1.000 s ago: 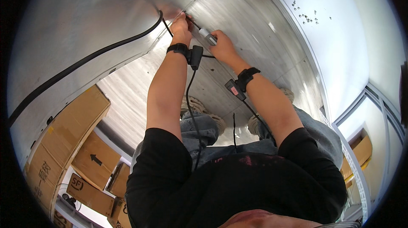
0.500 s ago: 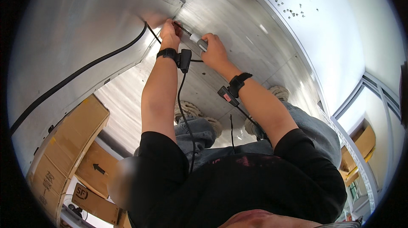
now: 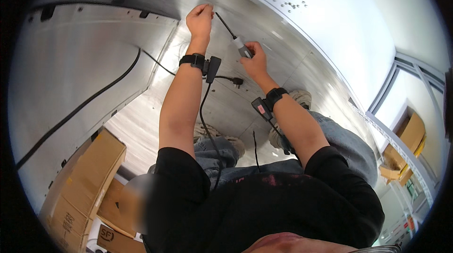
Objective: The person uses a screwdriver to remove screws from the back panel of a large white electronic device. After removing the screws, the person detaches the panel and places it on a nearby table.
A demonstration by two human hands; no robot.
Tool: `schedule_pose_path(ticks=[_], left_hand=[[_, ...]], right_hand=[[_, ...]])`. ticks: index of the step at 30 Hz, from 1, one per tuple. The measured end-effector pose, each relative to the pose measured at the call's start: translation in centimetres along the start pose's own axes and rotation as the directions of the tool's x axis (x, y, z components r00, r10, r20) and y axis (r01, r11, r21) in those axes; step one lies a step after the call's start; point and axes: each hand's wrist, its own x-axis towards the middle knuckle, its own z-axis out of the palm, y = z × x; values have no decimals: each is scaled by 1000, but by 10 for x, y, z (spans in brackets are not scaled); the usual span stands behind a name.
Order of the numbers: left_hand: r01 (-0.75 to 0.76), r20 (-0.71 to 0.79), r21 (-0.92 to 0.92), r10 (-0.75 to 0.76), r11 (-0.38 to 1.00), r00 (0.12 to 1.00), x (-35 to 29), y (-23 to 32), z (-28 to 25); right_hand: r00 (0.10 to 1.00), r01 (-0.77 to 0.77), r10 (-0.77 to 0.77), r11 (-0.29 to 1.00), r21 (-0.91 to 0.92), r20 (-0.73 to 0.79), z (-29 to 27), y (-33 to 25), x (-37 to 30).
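My right hand (image 3: pixel 255 63) is wrapped round the grey handle of a screwdriver (image 3: pixel 242 46). The long dark shaft points up and left, its tip close to the fingers of my left hand (image 3: pixel 200 21). Those fingers are pinched together; whatever they hold, if anything, is too small to make out. Both hands are over the grey floor, to the right of a large metal panel (image 3: pixel 94 50). Several small screws (image 3: pixel 289 4) lie scattered on a white panel at the upper right.
A black cable (image 3: pixel 80 109) runs across the metal panel, and a black plug (image 3: pixel 237 82) lies on the floor between my forearms. Cardboard boxes (image 3: pixel 87 182) stand at the lower left. My shoes (image 3: pixel 301 98) are below my hands. Another carton (image 3: pixel 406 139) is far right.
My left hand and the screwdriver tip have come away from the metal panel's corner, moving right over the floor. The view has shifted, showing more of the panel's far edge.
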Motion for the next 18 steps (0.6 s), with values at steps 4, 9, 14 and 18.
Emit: schedule_pose_path(ticks=[4,9,14,18], left_hand=[[-449,129,190,431,873,893,-4,4,54],[-696,251,344,653,630,715,-17,3,104],[-766,293,433,730,475,617,-20,-4,116],[-768,321,432,716,472,620,-20,-2,112]], right_hand=[[994,-45,49,998,40,-95,-25,14,-4],[982,-83,91,995,56,-168,-45,24,-12],[974,-43,54,997,57,-219,-50,30,-14],[976,-40,50,998,51,-212,-48,31,-11]])
